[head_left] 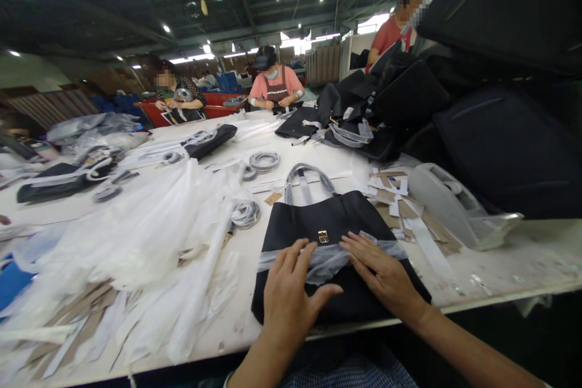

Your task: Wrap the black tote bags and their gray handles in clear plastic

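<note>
A black handbag (313,227) with a gold clasp (323,236) and wrapped grey handles (304,177) lies flat on the white table (500,267) in front of me. A strip of clear plastic film (331,257) runs across its front below the clasp. My left hand (291,294) lies flat on the bag with fingers spread, fingertips on the film. My right hand (379,273) also rests open on the bag, fingers stretched over the film's right part.
A heap of clear plastic bags (150,236) covers the table to my left. Coiled grey straps (245,213) and paper tags (391,194) lie near the bag, a tape dispenser (454,206) to the right. Black bags (491,103) are stacked at right. Other people work at the far end.
</note>
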`<state>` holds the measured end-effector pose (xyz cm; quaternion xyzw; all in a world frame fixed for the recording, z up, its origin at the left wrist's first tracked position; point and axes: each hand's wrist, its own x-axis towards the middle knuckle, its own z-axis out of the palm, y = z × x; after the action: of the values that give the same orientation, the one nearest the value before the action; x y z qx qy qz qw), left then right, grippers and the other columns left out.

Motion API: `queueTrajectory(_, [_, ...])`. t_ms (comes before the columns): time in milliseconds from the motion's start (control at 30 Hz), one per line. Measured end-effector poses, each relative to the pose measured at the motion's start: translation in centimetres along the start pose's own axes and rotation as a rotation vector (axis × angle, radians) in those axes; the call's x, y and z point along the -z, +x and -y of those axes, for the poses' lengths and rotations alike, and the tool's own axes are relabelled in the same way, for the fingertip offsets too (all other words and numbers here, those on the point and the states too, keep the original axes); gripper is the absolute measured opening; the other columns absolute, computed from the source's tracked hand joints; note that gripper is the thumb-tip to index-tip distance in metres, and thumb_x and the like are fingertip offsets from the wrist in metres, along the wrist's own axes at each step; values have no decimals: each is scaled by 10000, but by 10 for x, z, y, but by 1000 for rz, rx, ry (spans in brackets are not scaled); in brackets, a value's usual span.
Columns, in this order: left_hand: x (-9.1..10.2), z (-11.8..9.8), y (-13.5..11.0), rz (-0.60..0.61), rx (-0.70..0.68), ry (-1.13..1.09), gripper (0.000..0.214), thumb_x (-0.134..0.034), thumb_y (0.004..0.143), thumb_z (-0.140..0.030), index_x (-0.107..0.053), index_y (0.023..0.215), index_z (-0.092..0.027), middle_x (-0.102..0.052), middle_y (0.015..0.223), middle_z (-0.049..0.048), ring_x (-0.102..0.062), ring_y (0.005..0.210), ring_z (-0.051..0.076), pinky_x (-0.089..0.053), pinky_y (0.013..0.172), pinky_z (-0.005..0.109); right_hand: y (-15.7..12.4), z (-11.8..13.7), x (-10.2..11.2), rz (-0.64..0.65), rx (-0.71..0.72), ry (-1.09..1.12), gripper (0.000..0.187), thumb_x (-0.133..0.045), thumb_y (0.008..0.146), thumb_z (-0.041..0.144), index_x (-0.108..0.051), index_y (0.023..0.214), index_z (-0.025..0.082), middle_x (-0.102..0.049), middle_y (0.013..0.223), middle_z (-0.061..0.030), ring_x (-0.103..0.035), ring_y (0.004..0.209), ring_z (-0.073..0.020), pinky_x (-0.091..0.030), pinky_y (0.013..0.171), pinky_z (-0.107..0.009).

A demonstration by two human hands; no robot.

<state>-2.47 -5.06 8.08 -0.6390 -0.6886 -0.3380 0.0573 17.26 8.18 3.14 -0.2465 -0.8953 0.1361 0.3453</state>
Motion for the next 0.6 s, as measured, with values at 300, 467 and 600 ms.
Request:
queueTrajectory(300, [1, 19, 32, 113, -413, 5, 200, -489, 977, -165, -667, 1066, -191, -693, 991, 64, -597, 868, 189, -550, 782, 326, 2, 4, 5, -61, 15, 54, 386, -488, 989, 209, -574, 1359, 278, -612, 1356, -32, -532, 1298, -226, -441, 1117, -476])
queueTrajectory(467, [15, 45, 48, 178, -718, 97, 209, -457, 995, -171, -632, 1105, -142, -688, 1062, 82, -575, 887, 187, -540, 802, 328, 2, 6, 3, -53, 100, 18, 337, -530, 973, 204, -631, 1288, 273, -628, 1336, -41, -526, 1304, -242, -419, 1123, -510])
queueTrajectory(600, [12, 60, 37, 298, -735, 150, 196, -476, 992, -197, -635, 1098, -156, -701, 990, 60, -572, 794, 174, -531, 724, 317, 0, 6, 0, 91, 156, -54, 333, -550, 971, 230, -622, 1293, 270, -616, 1353, -37, -499, 1328, -254, -378, 1139, -547])
